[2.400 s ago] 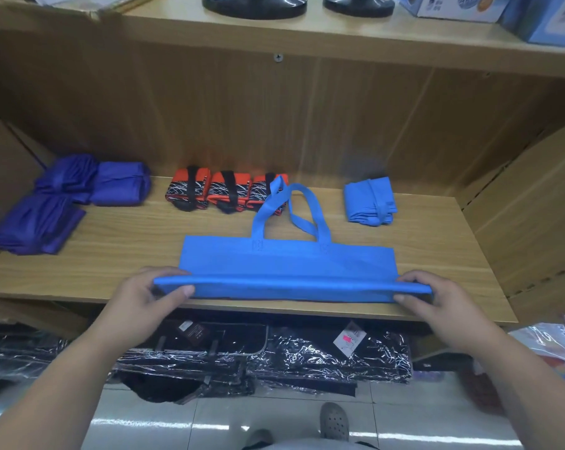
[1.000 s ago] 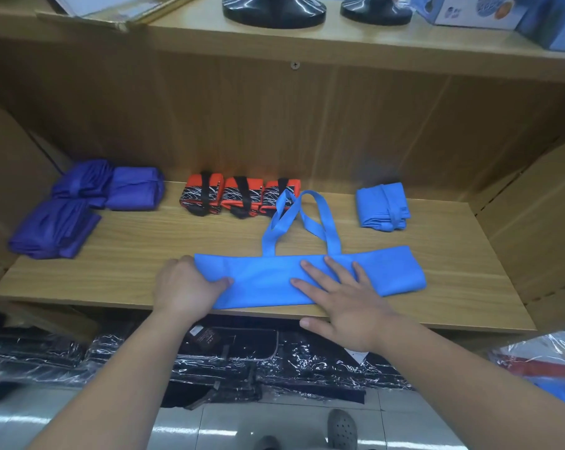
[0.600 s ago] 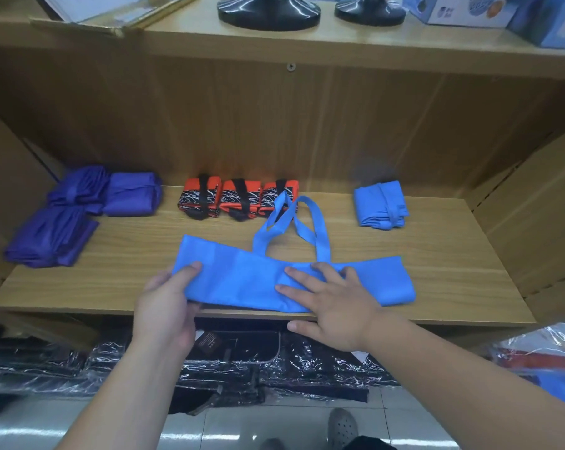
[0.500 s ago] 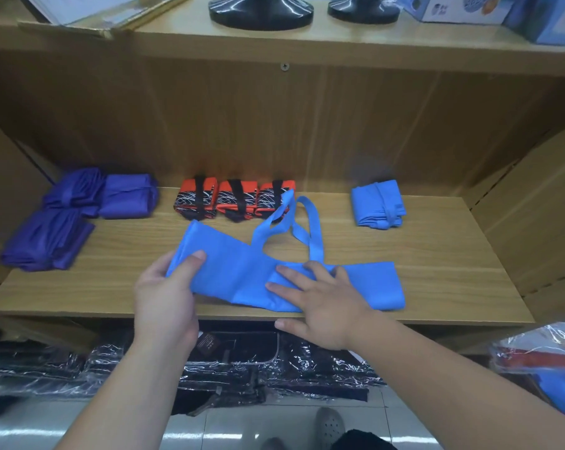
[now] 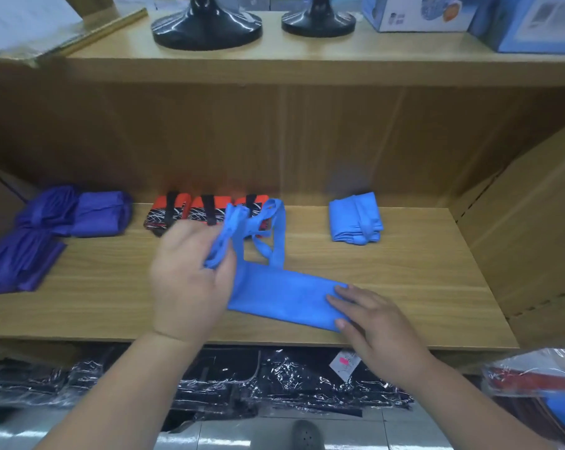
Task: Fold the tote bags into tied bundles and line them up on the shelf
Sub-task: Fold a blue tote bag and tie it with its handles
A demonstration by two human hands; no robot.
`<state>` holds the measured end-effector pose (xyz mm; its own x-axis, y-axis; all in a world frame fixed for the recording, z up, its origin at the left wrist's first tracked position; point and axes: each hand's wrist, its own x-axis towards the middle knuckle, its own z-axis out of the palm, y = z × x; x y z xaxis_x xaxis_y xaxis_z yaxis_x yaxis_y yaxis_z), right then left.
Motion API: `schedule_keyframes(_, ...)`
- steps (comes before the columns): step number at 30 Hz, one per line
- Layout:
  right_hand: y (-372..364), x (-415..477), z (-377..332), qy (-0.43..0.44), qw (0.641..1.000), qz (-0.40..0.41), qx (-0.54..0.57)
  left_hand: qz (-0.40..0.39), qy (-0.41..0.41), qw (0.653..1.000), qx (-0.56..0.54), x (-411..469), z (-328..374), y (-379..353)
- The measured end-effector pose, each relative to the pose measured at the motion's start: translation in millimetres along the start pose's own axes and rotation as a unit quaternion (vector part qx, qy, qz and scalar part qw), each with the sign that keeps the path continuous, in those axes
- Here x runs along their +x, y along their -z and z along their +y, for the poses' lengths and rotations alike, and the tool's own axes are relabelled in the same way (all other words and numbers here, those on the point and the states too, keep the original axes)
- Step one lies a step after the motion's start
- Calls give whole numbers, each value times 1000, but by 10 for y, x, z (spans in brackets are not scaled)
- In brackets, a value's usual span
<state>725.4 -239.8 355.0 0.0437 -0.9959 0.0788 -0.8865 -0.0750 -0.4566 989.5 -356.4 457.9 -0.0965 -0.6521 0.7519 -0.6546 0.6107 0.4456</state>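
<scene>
Blue bag [image 5: 287,297] is flat on the shelf [image 5: 420,287], folded down to a long strip that sits a bit slanted, with its right front corner just beside the front edge. Left hand [image 5: 190,280] has its fingers curled round the strip's left end and holds it lifted off the wood. That bit is motion-blurred, so it could be the bag end or part of a handle bunched in there, can't tell. Right hand [image 5: 375,316] is spread, its fingers fairly straight on top of the right end and pressing it down, thumb along the front corner.

The handles [image 5: 274,228] loop up and back from the strip and cross in front of the rightmost of the orange bundles [image 5: 190,211], which stand in a row of three by the back wall. A tied blue bundle [image 5: 355,219] sits alone further right on that line, well apart from the strip.

Purple bundles [image 5: 102,212] crowd the back left corner, with more purple fabric spilling toward the left front.

Room-wise, there's bare wood between the strip and the right side wall, a gap between the orange row and the blue bundle, and another stretch between the left hand and the purple stuff.
</scene>
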Motion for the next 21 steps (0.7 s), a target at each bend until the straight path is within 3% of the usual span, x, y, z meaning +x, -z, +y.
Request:
schedule_keyframes(4,132,30,154,-19,990,-55,131,-122,-82,986,-72,-273,333,-448)
schedule_keyframes(10,223,90,278,-55,970,-102,212,-302,-71,950,21,-823,422,-976)
schedule_keyframes(17,200,111,354,44,981,-69,178,-329,-28,943,-25,-1020,423,-1037)
schedule_keyframes(21,156,149,386,59,980,-58,180,-384,-72,920,-10,-985,356,-928)
